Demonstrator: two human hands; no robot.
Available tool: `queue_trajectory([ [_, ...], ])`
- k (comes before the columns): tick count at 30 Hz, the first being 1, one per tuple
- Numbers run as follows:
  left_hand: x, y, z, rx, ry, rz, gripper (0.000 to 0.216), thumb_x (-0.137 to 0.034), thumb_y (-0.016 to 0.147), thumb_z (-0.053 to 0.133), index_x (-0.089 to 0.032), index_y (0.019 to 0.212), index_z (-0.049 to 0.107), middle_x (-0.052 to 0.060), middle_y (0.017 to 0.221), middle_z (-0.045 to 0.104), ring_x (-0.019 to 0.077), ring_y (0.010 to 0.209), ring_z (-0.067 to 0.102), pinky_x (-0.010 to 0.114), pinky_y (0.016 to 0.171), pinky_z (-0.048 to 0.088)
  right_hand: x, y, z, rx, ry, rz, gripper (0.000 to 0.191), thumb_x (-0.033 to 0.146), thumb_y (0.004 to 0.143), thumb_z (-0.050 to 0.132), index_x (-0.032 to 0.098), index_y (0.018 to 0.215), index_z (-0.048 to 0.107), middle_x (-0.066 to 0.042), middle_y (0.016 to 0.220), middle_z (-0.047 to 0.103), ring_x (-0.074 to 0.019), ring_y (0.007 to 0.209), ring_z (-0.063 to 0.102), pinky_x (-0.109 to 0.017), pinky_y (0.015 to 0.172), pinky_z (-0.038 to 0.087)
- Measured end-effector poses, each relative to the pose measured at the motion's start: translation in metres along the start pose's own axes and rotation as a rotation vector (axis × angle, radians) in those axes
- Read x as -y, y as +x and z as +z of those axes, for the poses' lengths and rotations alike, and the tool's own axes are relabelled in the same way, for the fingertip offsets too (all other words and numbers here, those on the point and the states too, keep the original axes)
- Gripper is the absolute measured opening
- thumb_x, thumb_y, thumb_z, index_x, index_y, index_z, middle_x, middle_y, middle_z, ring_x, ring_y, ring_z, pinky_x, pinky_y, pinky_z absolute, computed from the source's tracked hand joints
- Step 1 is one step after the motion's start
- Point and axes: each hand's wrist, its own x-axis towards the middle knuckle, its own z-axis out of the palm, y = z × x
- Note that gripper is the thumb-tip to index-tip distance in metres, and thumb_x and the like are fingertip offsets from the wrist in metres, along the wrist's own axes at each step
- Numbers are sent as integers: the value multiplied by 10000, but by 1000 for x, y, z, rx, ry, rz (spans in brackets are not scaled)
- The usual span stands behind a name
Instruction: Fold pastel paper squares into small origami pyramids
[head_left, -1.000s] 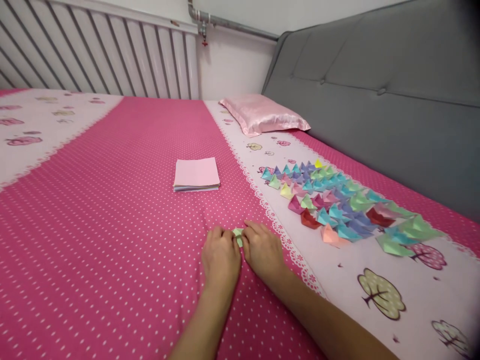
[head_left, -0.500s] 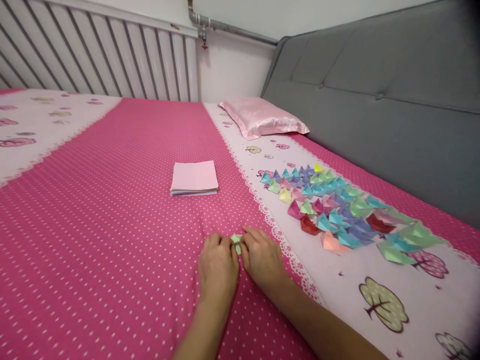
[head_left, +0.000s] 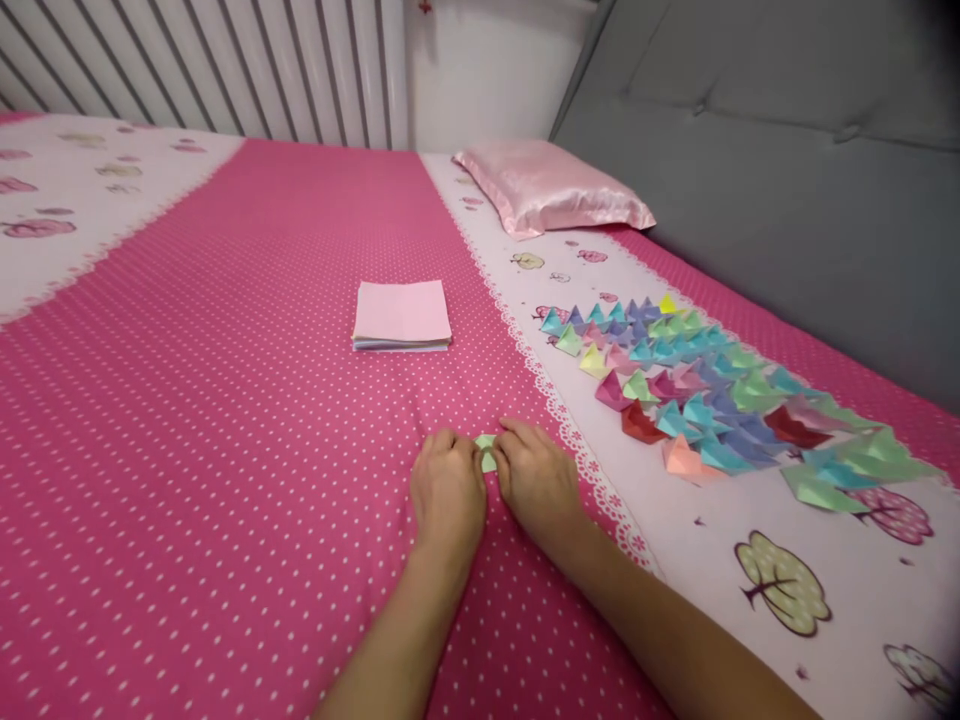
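Note:
My left hand [head_left: 448,492] and my right hand [head_left: 537,483] lie side by side on the pink dotted bed sheet [head_left: 225,420]. Their fingers are curled and pinch a small light green piece of paper [head_left: 486,451] between them, pressing it against the sheet. Most of the paper is hidden under the fingertips. A flat stack of square paper sheets [head_left: 402,315] with a pink top sheet lies further away on the sheet, apart from both hands.
To the right, several folded paper shapes [head_left: 712,400] in many colours lie in rows on the white printed strip of the sheet. A pink satin pillow [head_left: 551,185] rests at the far end. A grey padded headboard [head_left: 787,150] runs along the right side.
Both hands stay pinched on the green paper. The view has tilted down and slightly left, so everything sits higher and further right in the picture.

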Motion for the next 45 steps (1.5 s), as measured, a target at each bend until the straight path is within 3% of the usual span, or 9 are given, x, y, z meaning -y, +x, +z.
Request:
queue_trajectory([
  [8, 2, -1, -6, -17, -153, 31, 184, -178, 810, 477, -167, 816, 661, 71, 841, 604, 202, 814, 552, 319, 733, 434, -13, 1, -13, 3, 259, -75, 158, 203, 835, 525, 167, 925, 649, -86, 1129, 640, -213, 1037, 577, -338, 893, 448],
  [12, 7, 1, -10, 17, -453, 15, 216, -128, 732, 551, -167, 920, 651, 69, 907, 627, 196, 870, 569, 332, 792, 452, -25, 2, -32, 115, 447, -159, 354, 239, 788, 589, 184, 1137, 564, -74, 1106, 643, -210, 999, 596, -349, 873, 464],
  [17, 12, 5, -12, 22, -807, -154, 301, -83, 675, 552, -146, 958, 631, 98, 963, 652, 180, 836, 604, 334, 766, 481, -36, 5, -46, 149, 509, -162, 431, 176, 794, 548, 238, 1219, 512, -57, 1127, 632, -192, 928, 625, -343, 829, 486],
  [20, 10, 7, -17, -58, -1020, -299, 275, -77, 653, 530, -130, 908, 619, 89, 894, 654, 166, 803, 609, 293, 701, 485, -39, 7, -46, 124, 525, -168, 388, 131, 803, 517, 238, 1175, 549, -52, 1106, 644, -186, 918, 632, -337, 823, 492],
  [25, 6, 6, -32, -187, -1261, -447, 246, -153, 661, 547, -151, 902, 598, 34, 807, 630, 110, 660, 571, 222, 585, 438, -37, 9, -42, 144, 516, -258, 332, 66, 815, 476, 232, 1059, 629, -39, 1131, 644, -176, 1065, 580, -346, 924, 441],
  [28, 8, 8, -36, -237, -1299, -468, 246, -171, 636, 595, -161, 882, 599, 7, 759, 612, 82, 605, 541, 195, 556, 419, -36, 11, -41, 133, 470, -305, 281, 64, 840, 465, 203, 1002, 647, -34, 1043, 673, -144, 996, 603, -284, 879, 452],
  [32, 11, 13, -34, -190, -1303, -463, 276, -170, 607, 629, -168, 882, 613, 8, 754, 622, 89, 601, 564, 190, 537, 431, -37, 15, -40, 133, 344, -298, 186, 145, 870, 500, 186, 958, 658, -33, 905, 688, -134, 845, 627, -245, 785, 465],
  [37, 10, 14, -34, -148, -1291, -442, 292, -192, 590, 663, -168, 877, 617, 19, 761, 637, 100, 594, 580, 193, 508, 444, -40, 19, -41, 60, 303, -284, 170, 178, 884, 503, 177, 920, 670, -30, 883, 692, -125, 821, 626, -218, 753, 453],
  [45, 18, 19, -24, -150, -1225, -456, 309, -231, 561, 666, -151, 856, 623, 29, 783, 648, 109, 652, 577, 213, 573, 440, -53, 28, -47, -126, 290, -66, 151, 249, 869, 538, 198, 866, 681, -15, 840, 707, -134, 751, 634, -228, 698, 441],
])
